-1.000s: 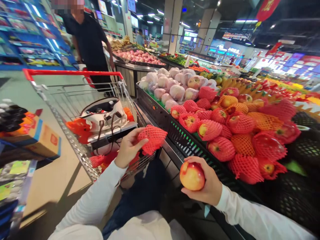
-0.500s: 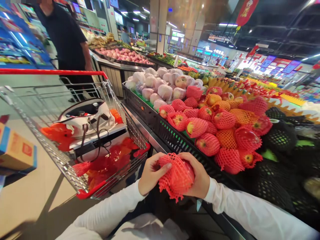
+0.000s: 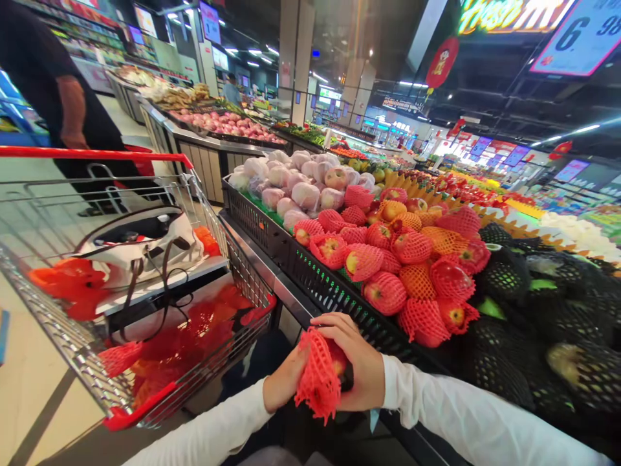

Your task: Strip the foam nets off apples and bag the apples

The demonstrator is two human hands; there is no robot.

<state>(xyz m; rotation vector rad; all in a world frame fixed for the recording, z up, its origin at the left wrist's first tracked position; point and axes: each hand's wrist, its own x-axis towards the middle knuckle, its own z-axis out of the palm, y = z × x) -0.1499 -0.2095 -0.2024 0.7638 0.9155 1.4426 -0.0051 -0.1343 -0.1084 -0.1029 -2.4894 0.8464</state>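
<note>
In front of my body, both hands are on one apple (image 3: 338, 355) in a red foam net (image 3: 316, 383). My left hand (image 3: 285, 382) is closed on the net at its left side. My right hand (image 3: 359, 366) curls over the apple from the top and right. The net's frayed lower edge hangs loose, and bare red skin shows between it and my right palm. Just beyond my hands, a heap of apples (image 3: 366, 261) in red and orange foam nets lies in a black crate (image 3: 334, 291).
A shopping cart (image 3: 51, 310) at left holds a white bag (image 3: 160, 246) and red plastic bags (image 3: 194, 346). Pale wrapped fruit (image 3: 305, 195) fills the crate's far end. Dark netted melons (image 3: 504, 275) lie at right. A person in dark clothes (image 3: 41, 71) stands behind the cart.
My hands have turned the apple, and the foam net has shifted left, baring more of its skin. My right fingers now reach over the top. The person moved left in view.
</note>
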